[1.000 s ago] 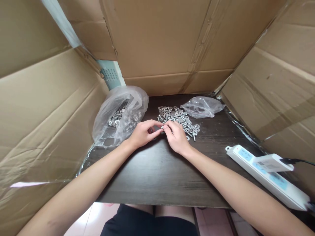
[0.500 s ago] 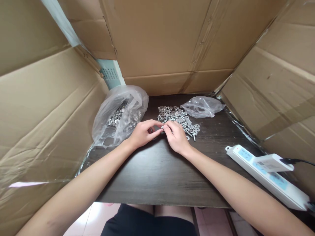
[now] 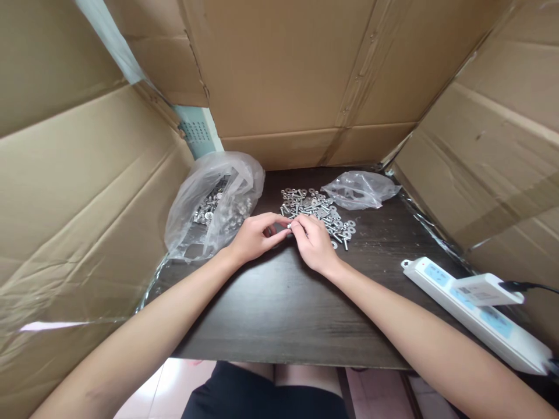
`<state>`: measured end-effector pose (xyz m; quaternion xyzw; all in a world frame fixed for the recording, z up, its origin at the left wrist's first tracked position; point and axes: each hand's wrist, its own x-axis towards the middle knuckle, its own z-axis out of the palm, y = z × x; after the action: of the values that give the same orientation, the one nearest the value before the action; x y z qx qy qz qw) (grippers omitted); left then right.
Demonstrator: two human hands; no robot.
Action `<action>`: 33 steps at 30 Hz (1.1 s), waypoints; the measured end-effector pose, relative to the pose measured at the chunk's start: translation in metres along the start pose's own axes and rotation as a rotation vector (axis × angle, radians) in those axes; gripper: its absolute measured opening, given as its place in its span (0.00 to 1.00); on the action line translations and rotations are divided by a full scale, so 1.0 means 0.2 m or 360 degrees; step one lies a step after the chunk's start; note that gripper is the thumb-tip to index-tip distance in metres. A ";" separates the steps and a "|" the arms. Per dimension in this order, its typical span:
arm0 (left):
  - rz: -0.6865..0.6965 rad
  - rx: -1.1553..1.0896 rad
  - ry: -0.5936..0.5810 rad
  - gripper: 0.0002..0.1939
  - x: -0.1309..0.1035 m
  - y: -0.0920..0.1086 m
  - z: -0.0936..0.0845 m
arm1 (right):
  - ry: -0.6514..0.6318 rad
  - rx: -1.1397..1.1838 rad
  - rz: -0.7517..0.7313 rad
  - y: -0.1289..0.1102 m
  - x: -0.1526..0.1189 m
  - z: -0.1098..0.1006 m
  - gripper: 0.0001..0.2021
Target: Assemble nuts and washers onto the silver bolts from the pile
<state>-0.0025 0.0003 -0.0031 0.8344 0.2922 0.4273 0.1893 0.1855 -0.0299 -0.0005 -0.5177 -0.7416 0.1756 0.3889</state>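
Note:
My left hand and my right hand meet at the fingertips over the dark table. Between them is a small shiny metal piece, mostly covered by the fingers; it looks like part of a bolt or nut. Both hands are closed in a pinch on it. Just behind my right hand lies a pile of loose bolts, nuts and washers. A clear plastic bag with more metal hardware inside stands to the left of my left hand.
Another clear plastic bag, crumpled, lies behind the pile on the right. A white power strip with a white adapter and black cable runs along the right side. Cardboard walls enclose the table at the back and both sides.

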 end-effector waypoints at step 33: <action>-0.0160 -0.0061 -0.0045 0.08 0.00 0.05 -0.01 | -0.0030 0.0211 -0.0135 -0.02 -0.01 -0.01 0.12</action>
<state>-0.0005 -0.0068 0.0032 0.8208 0.3227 0.4111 0.2306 0.1851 -0.0332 0.0026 -0.4573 -0.7531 0.2127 0.4224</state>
